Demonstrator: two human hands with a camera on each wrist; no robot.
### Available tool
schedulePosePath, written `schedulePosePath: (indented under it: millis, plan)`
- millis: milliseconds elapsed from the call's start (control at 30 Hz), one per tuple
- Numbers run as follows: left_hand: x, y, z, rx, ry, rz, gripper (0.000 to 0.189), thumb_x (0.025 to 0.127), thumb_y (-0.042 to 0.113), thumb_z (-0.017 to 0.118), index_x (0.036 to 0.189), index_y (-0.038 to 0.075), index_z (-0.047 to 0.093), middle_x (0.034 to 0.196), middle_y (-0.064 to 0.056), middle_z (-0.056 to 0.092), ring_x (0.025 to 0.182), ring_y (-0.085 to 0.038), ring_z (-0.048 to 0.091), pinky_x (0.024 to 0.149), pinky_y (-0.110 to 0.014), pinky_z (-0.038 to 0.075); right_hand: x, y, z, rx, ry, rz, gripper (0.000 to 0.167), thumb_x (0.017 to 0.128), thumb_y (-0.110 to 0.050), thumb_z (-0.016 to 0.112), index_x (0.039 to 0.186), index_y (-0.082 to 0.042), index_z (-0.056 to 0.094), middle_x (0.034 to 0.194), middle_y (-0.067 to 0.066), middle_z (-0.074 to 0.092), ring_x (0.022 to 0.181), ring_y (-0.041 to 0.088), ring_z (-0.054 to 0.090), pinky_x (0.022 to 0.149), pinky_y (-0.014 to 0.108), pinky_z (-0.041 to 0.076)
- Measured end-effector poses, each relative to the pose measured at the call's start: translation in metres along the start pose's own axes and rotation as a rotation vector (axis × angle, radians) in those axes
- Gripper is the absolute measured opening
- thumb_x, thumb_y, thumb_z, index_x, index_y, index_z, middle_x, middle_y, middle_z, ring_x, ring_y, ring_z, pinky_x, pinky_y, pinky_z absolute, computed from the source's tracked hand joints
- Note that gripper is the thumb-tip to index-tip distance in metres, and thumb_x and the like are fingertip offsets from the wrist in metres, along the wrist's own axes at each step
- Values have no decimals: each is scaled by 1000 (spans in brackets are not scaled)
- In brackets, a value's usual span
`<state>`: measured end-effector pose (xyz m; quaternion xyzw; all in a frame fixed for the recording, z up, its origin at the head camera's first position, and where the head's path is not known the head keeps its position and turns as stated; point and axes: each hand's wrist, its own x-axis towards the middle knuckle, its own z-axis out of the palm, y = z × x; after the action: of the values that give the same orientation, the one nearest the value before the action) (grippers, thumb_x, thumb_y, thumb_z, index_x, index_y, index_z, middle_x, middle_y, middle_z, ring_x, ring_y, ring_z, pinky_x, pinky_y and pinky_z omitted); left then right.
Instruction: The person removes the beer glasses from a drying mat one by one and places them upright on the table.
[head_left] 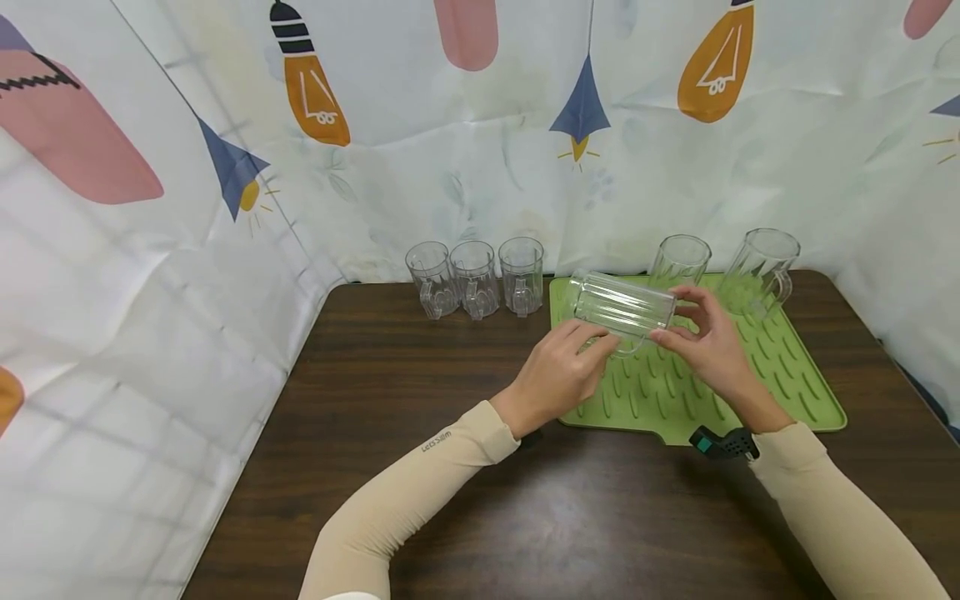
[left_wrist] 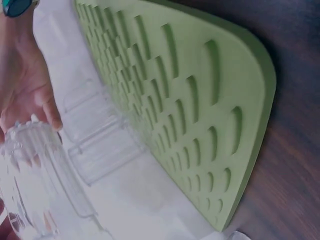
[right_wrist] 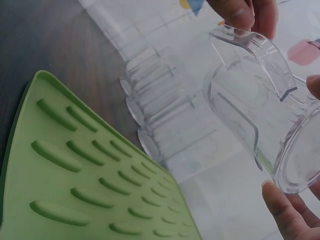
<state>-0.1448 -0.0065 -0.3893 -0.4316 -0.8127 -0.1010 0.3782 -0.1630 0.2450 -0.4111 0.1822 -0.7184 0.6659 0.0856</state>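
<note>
A clear ribbed mug (head_left: 622,304) lies sideways in the air above the green drying mat (head_left: 675,400), its handle pointing down toward the person. My right hand (head_left: 712,346) grips the mug by its right end, thumb on the near side and fingers behind. At the underside my left hand (head_left: 558,371) pinches the handle. In the right wrist view, left-hand fingers (right_wrist: 240,15) meet the handle (right_wrist: 265,52). The left wrist view shows the mug's scalloped end (left_wrist: 30,132) against the right palm (left_wrist: 30,95); the left hand is mostly out of that picture.
Two clear mugs, one nearer the middle (head_left: 678,260) and one with its handle to the right (head_left: 761,267), stand on the mat's back part. Left of the mat, three similar mugs (head_left: 474,279) stand in a row on the dark wooden table (head_left: 375,375). A printed curtain (head_left: 487,183) hangs behind.
</note>
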Motion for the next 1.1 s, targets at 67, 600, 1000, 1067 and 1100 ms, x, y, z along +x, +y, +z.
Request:
schedulePosePath:
  millis: [67, 600, 1000, 1067, 1100]
  plan:
    - [1, -3, -2, -6, 26, -18, 19, 100, 13, 64, 114, 12, 76, 111, -3, 76, 105, -16, 71, 101, -25, 57, 1, -1, -1, 17, 11, -5, 55, 93, 11, 68, 137, -15, 48, 133, -9, 51, 115, 4, 58, 85, 10, 58]
    - [-8, -6, 3, -618, 141, -647, 23, 102, 17, 64, 120, 4, 68, 110, -11, 72, 100, -22, 68, 82, -29, 59, 5, -12, -7, 106, 80, -66, 54, 90, 17, 66, 133, -12, 51, 131, -3, 55, 115, 7, 60, 83, 11, 59]
    - [-6, -1, 22, -1305, 176, -1189, 25, 109, 22, 53, 114, 1, 65, 102, -11, 72, 90, -8, 67, 81, -29, 56, 8, -14, -3, 157, 104, -86, 54, 90, 19, 65, 133, -10, 51, 132, -1, 55, 116, 8, 59, 81, 12, 59]
    - [-5, 1, 26, -1416, 204, -1230, 24, 109, 22, 51, 109, 4, 66, 97, -3, 71, 87, -6, 67, 79, -27, 55, 8, -14, -2, 164, 105, -84, 55, 89, 19, 65, 134, -9, 51, 132, -1, 55, 116, 9, 59, 80, 12, 60]
    - [-5, 1, 28, -1471, 219, -1241, 24, 110, 23, 49, 108, 6, 66, 96, 1, 70, 87, -6, 67, 78, -26, 54, 8, -14, -1, 167, 107, -83, 55, 89, 20, 65, 134, -9, 51, 131, -1, 56, 116, 9, 59, 80, 12, 60]
